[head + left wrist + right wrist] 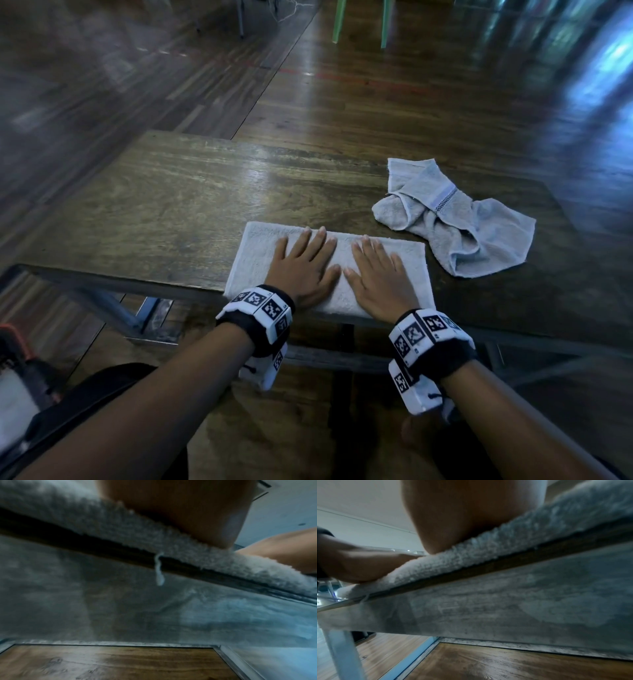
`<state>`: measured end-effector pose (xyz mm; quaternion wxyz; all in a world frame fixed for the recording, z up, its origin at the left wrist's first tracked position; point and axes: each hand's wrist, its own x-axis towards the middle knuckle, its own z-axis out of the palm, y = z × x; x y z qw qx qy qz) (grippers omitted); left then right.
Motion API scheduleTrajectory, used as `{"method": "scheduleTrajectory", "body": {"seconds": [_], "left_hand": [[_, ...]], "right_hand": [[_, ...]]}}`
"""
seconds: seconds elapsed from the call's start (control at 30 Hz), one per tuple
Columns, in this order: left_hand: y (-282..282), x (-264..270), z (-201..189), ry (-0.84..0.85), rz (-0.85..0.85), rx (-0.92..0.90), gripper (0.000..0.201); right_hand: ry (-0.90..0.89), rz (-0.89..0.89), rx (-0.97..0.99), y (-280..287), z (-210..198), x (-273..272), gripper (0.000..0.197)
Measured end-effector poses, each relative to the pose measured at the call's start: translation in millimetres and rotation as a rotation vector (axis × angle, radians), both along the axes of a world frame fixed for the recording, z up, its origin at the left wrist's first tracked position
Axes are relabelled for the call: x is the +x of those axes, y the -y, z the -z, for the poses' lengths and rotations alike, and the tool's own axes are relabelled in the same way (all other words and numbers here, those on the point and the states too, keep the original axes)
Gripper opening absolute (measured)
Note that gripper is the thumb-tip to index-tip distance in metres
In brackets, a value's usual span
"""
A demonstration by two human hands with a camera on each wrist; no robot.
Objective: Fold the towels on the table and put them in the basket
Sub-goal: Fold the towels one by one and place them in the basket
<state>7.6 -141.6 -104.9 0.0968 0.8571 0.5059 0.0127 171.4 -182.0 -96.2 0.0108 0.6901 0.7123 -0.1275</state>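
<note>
Folded towel (329, 270) as landmark: pale rectangle lying flat at the near edge of the wooden table (154, 205), long side parallel to that edge. L hand (305, 265) rests palm-down on the towel's middle-left part, fingers straight and slightly spread, tips near the towel's far edge; nothing gripped. R hand (380, 277) lies palm-down just beside it on the middle-right part, fingers likewise straight, thumb tips of both hands nearly meeting over the towel's centre. Both hands flat on top, not curled round the cloth.

Wrist views, from below table level: heel of L hand (180, 513) and heel of R hand (471, 513) each press on the towel's near edge (137, 534) (488, 547), which sits at the table lip; a loose thread (159, 569) hangs from it.

Second towel (455, 219): grey, crumpled, unfolded, beyond and to the R of the folded towel, close to its far-R corner, apart from both hands.

Marker-patterned wrist bands (260, 315) on both wrists, nearer than the towel, off the table edge.
</note>
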Motion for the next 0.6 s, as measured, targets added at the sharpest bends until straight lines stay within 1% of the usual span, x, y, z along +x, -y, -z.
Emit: {"method": "scheduleTrajectory", "body": {"seconds": [0.1,0.23,0.3,0.4,0.5,0.6], "left_hand": [[-6.8,-18.0,2.8,-0.001,-0.036,0.013,0.059],[-15.1,-53.0,1.9,-0.007,-0.131,-0.001,0.065],[-15.9,-64.2,0.5,-0.033,-0.155,-0.022,0.062],[-18.4,-73.4,-3.2,-0.088,-0.169,0.005,0.053],[-27.1,-81.5,-10.3,-0.155,-0.209,0.078,0.051],[-30.7,-79.3,-16.7,-0.132,-0.242,0.065,0.050]], "right_hand": [[0.033,0.031,0.019,0.9,2.5,22.5,0.061],[0.044,0.146,0.037,7.2,5.1,57.9,0.061],[0.026,0.164,0.059,13.5,5.5,66.0,0.059],[-0.004,0.132,0.066,23.9,2.7,64.2,0.059],[-0.018,0.036,0.058,34.1,-3.9,51.7,0.057],[-0.093,-0.054,0.075,33.8,-13.0,46.3,0.049]]}}
